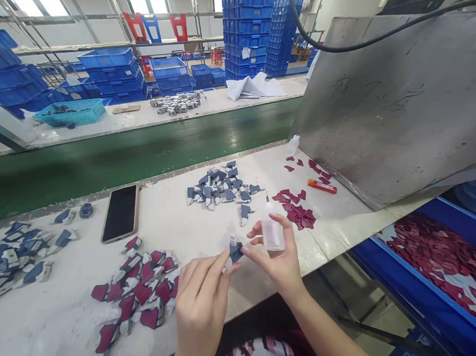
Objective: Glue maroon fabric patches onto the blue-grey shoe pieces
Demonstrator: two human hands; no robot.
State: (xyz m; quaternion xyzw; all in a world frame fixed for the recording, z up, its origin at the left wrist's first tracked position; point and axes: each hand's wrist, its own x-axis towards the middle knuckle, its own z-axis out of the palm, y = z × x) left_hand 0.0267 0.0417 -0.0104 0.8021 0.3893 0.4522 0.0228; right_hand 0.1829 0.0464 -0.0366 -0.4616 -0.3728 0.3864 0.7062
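Observation:
My left hand (202, 287) pinches a small dark blue and white part (236, 250) near the table's front edge. Against the right side of that part rest the thumb and a fingertip of my right hand (281, 256). The same right hand holds a translucent white bottle (272, 232), upright, its thin needle tip pointing up. Beyond the hands lies a pile of blue and white parts (218, 184), with a single one (245, 213) nearer. Maroon and white parts (143, 286) are heaped left of my left hand. Flat maroon pieces (300, 214) lie to the right of the bottle.
A phone (120, 213) and more blue parts (17, 253) lie at left. An orange-red tube (322, 186) sits near a leaning metal panel (394, 98). At lower right, a blue bin (405, 267) holds maroon pieces. Behind runs a green belt (139, 152).

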